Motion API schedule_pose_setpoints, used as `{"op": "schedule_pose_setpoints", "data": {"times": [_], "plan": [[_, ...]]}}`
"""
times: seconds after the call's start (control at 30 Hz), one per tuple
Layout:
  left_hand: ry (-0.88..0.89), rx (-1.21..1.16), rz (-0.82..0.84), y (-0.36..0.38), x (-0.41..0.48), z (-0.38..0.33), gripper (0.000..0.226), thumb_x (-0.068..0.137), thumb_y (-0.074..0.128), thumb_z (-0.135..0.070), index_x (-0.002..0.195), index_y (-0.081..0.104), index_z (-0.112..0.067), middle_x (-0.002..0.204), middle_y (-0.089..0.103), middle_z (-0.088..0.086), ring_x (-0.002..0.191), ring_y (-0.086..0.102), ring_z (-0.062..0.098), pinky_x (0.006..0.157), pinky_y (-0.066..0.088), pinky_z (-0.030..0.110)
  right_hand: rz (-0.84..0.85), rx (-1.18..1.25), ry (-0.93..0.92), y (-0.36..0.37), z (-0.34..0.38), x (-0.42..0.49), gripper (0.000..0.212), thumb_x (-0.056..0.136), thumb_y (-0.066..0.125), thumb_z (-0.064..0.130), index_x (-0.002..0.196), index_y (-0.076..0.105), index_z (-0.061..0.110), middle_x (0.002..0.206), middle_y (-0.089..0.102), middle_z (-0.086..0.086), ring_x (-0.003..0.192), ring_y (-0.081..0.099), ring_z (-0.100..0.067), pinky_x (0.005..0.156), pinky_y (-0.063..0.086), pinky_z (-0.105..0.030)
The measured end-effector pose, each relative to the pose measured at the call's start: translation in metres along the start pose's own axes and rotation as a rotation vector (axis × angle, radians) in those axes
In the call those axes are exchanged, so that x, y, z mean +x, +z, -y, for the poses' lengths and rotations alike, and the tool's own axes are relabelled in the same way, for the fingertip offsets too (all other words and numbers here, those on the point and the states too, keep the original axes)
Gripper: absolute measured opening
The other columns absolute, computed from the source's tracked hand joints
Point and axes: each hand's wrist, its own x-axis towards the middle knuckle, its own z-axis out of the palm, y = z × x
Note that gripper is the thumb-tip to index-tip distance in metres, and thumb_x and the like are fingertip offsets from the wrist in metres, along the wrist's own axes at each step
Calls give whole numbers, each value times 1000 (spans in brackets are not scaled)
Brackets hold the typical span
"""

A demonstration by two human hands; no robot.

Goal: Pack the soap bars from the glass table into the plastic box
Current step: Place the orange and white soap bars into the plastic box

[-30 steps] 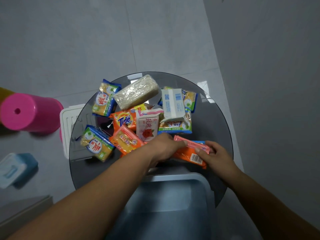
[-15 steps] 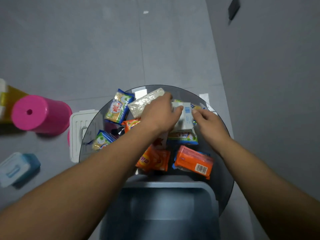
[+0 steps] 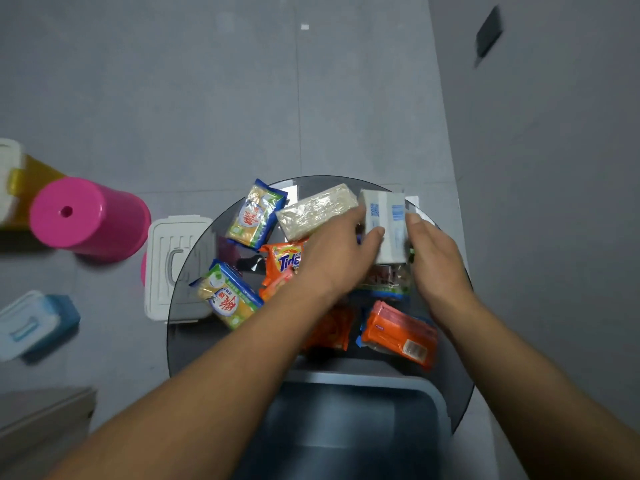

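Several wrapped soap bars lie on a round dark glass table. My left hand and my right hand grip a white soap bar with blue print from both sides, lifted over the pile. Beside it lies a pale clear-wrapped bar. An orange Tide bar, two yellow-blue packs and an orange-pink bar sit around my hands. The grey plastic box stands open at the near edge, with nothing visible inside.
On the floor to the left are a pink stool, a white lid with a handle partly under the table, a small blue-white container and a yellow-white object. A grey wall rises on the right.
Both hands left the orange-pink bar at the near edge, reached to the far side of the pile and took hold of the white bar, which now stands higher. The camera tilted up.
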Motion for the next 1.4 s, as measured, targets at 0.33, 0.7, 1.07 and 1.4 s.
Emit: {"op": "schedule_pose_setpoints", "data": {"times": [0.33, 0.7, 1.07, 1.4], "plan": [[-451, -735, -391, -87, -96, 122, 19, 94, 70, -20, 113, 68, -23, 86, 80, -14, 80, 78, 10, 65, 63, 29, 593, -203, -31, 125, 35, -43, 40, 99, 31, 59, 106, 70, 49, 92, 68, 42, 92, 62, 20, 70, 43, -3], [-794, -859, -531, -66, -108, 200, 11, 89, 72, -18, 95, 63, -19, 96, 77, 15, 76, 76, 25, 69, 64, 43, 755, -438, 58, 207, 4, -35, 69, 90, 31, 74, 121, 69, 26, 115, 73, 7, 105, 67, -11, 94, 49, -35], [-823, -716, -320, -84, -96, 224, 43, 81, 80, -39, 102, 51, -15, 110, 70, 9, 90, 73, 24, 76, 63, 44, 820, -826, -165, 213, 13, -25, 48, 104, 35, 51, 130, 62, 20, 127, 66, -5, 113, 59, -21, 93, 45, -38], [-411, -121, 287, -132, -33, 247, 90, 71, 88, -42, 146, 45, -16, 133, 62, 3, 104, 66, 16, 92, 55, 31, 933, -1181, -273, 218, -5, -9, 83, 72, 77, 58, 143, 43, 30, 133, 63, 1, 115, 61, -22, 82, 49, -33]]}}
